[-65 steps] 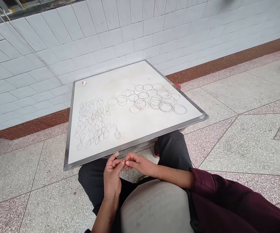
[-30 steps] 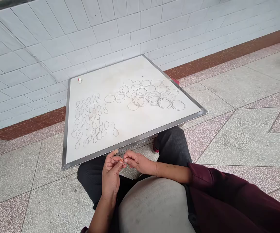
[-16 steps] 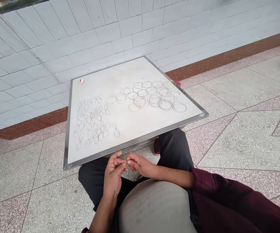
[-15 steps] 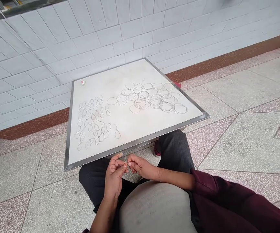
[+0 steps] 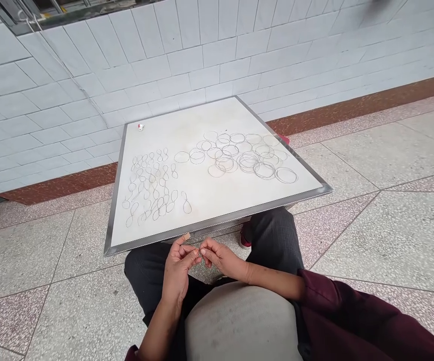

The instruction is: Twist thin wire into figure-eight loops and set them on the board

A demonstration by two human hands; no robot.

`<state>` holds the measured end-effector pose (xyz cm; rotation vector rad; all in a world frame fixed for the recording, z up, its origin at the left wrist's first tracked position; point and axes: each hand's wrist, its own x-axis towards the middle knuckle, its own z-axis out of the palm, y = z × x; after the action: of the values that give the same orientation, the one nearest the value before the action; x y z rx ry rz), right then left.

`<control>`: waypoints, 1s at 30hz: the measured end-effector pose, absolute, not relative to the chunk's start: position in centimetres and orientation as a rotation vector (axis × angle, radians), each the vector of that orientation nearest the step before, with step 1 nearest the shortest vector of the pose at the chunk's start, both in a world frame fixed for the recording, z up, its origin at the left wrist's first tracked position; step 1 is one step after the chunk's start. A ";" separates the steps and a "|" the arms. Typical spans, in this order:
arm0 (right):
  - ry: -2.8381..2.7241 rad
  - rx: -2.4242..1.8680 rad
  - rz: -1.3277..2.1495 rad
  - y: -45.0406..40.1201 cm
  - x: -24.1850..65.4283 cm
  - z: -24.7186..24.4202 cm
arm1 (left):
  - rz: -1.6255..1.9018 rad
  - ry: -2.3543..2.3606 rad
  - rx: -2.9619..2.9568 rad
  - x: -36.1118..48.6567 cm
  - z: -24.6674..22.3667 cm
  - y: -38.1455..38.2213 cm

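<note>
Low over my lap, just below the table's front edge, my two hands meet with their fingertips close together. My left hand (image 5: 176, 273) is pinched on a thin wire, its thumb bent inward; a tan strip of tape wraps one raised fingertip. From the other side my right hand (image 5: 225, 259) pinches the same wire between thumb and forefinger. The wire is so fine that its shape is hard to make out. On the white table (image 5: 235, 203), twisted figure-eight wire loops (image 5: 159, 208) lie in rows at left. Round wire rings (image 5: 247, 161) overlap at right.
A small white-and-red object (image 5: 140, 127) sits at the table's far left corner. The table has a grey metal edge (image 5: 217, 220) and stands against a white tiled wall (image 5: 186, 65). My knees (image 5: 275, 230) are under its front edge.
The view has tilted and shifted slightly, so the table appears a little further right. My hands stay together at nearly the same spot, fingers still pinched, with only small finger movement.
</note>
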<state>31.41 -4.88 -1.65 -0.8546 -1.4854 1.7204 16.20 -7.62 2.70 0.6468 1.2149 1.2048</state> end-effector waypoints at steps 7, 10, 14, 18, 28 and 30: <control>-1.437 -0.869 1.687 -4.9 31.3 -1.3 | 1.207 1.214 0.657 16.4 2.8 -7.6; -1.426 -0.867 1.691 -4.9 31.4 -1.3 | 1.201 1.200 0.657 16.4 3.1 -7.7; -1.429 -0.866 1.681 -4.8 31.5 -1.4 | 1.206 1.181 0.633 16.4 3.2 -7.7; -1.448 -0.869 1.652 -4.8 31.4 -1.5 | 1.211 1.211 0.622 16.4 3.1 -7.6; -1.461 -0.917 1.622 -4.7 31.2 -2.0 | 1.303 1.280 0.616 17.1 2.6 -7.8; -1.472 -0.940 1.606 -4.7 31.2 -1.8 | 1.308 1.296 0.632 17.1 2.5 -7.9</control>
<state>31.23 -4.70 -1.79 -0.9396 -1.4725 1.6057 17.14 -7.86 2.50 0.6322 1.2956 1.3084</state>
